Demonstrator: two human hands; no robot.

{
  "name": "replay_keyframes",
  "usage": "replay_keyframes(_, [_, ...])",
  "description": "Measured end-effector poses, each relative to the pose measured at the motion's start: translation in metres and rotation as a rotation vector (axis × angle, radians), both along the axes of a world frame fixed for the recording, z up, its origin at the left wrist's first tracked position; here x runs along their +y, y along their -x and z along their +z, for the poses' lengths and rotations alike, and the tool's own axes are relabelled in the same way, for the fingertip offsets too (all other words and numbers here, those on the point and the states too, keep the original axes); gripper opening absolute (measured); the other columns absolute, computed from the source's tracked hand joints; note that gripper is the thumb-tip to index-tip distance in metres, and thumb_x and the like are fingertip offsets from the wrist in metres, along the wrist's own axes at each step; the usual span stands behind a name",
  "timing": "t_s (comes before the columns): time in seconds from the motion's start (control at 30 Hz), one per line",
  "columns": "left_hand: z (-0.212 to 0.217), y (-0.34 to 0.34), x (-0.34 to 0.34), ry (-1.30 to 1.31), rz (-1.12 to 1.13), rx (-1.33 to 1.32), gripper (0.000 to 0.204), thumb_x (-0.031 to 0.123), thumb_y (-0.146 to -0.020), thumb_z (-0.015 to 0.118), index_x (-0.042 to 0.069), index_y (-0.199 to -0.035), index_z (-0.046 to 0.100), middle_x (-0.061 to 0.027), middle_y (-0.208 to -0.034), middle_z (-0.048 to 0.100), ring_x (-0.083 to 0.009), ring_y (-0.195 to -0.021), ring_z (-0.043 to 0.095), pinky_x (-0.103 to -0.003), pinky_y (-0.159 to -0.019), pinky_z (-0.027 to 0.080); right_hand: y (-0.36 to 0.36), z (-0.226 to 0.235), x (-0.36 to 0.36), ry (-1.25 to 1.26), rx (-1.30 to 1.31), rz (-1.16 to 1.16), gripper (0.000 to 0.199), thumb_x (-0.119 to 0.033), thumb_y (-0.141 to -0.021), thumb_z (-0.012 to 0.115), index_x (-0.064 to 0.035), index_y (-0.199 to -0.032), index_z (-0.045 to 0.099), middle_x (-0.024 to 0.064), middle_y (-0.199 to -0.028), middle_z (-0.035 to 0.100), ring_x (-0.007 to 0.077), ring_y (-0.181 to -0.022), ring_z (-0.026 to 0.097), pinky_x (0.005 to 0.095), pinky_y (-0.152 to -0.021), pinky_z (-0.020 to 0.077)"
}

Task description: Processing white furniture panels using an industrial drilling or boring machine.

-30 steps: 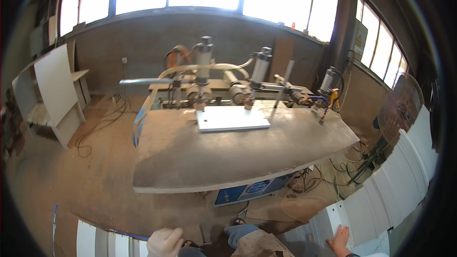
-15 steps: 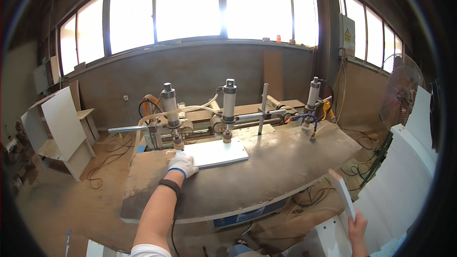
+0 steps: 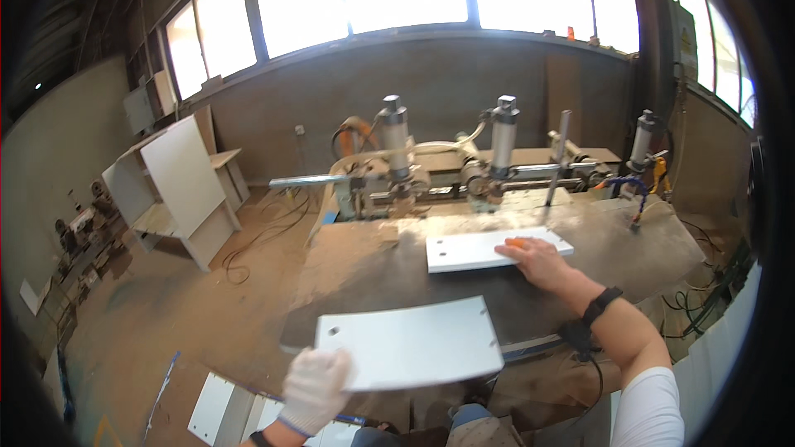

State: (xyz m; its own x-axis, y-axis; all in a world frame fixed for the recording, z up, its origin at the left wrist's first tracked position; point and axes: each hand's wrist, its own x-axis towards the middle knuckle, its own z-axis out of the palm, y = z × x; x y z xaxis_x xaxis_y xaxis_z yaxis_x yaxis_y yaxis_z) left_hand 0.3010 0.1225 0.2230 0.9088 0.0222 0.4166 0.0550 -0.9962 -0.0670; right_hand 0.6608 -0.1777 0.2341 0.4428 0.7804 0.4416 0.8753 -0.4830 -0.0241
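Observation:
My left hand (image 3: 317,389), in a white knit glove, grips the left end of a white panel (image 3: 414,346) held over the bench's front edge. That panel has a dark hole by the glove and small notches along its right edge. On the bench lies a second white panel (image 3: 464,252), with two dark holes at its left end. My bare right hand (image 3: 537,261) is closed over its right part, an orange covering on one finger. The underside of that grip is hidden. Behind this panel stand two upright clamp cylinders (image 3: 502,139) of a machine.
The metal-topped bench (image 3: 364,273) carries a third cylinder (image 3: 641,142) and a blue hose (image 3: 631,185) at right. More white panels (image 3: 217,407) are stacked low at front left. A white cabinet (image 3: 184,174) and cables (image 3: 277,219) are on the floor at left.
The view has swung left. My left hand has left the clamps and now holds a panel near me. My right hand has moved from the right side onto the panel on the bench.

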Motion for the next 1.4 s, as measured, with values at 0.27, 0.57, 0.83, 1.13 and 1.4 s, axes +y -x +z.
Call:
replay_keyframes(0.27, [-0.167,0.288,0.069,0.88,1.143,-0.087,0.029,0.003,-0.071,0.061,0.0,-0.099,0.063,-0.0122,-0.074,0.048,-0.0337,-0.078,0.05,-0.044,-0.067,0.041,-0.079,-0.024,0.072,0.184,0.199,0.08,0.051,-0.013,-0.082,0.071,-0.012,-0.131,0.056,0.0157,-0.139,0.05,0.0351,-0.131,0.044,0.0427,-0.111,0.0356])
replay_keyframes(0.57, [-0.316,0.319,0.126,0.391,1.359,0.205,0.037,0.003,-0.077,0.058,0.016,-0.111,0.062,-0.0192,-0.098,0.057,-0.0379,-0.092,0.055,-0.05,-0.075,0.048,-0.054,-0.01,0.084,0.263,0.138,-0.183,0.067,0.001,-0.08,0.062,-0.0131,-0.143,0.043,0.0134,-0.15,0.039,0.0312,-0.14,0.034,0.04,-0.116,0.0268])
replay_keyframes(0.83, [-0.436,0.321,0.184,0.446,1.447,0.089,0.05,0.019,-0.084,0.06,0.001,-0.13,0.052,-0.0223,-0.116,0.059,-0.0386,-0.112,0.054,-0.052,-0.097,0.041,0.043,0.037,-0.063,0.171,-0.018,-0.439,0.068,-0.013,-0.082,0.064,-0.0097,-0.145,0.039,0.0172,-0.15,0.037,0.0355,-0.138,0.035,0.0414,-0.114,0.0275])
replay_keyframes(1.13, [-0.274,0.127,0.125,0.496,0.277,-0.107,0.045,0.016,-0.076,0.073,0.002,-0.117,0.061,-0.0172,-0.101,0.063,-0.0355,-0.097,0.059,-0.043,-0.087,0.048,0.314,-0.14,-0.355,0.294,0.736,-1.431,0.125,-0.051,-0.057,0.087,0.0042,-0.147,0.019,0.0291,-0.148,0.029,0.0458,-0.139,0.026,0.0493,-0.116,0.022])
replay_keyframes(1.4, [0.037,-0.073,-0.034,0.266,-0.513,-0.299,0.034,0.016,-0.075,0.069,0.012,-0.108,0.062,-0.0074,-0.089,0.06,-0.0278,-0.084,0.061,-0.037,-0.071,0.051,0.382,-0.221,-0.337,0.201,0.087,-1.165,0.077,-0.021,-0.066,0.078,-0.0019,-0.133,0.044,0.0304,-0.134,0.045,0.0467,-0.123,0.045,0.0561,-0.101,0.0373])
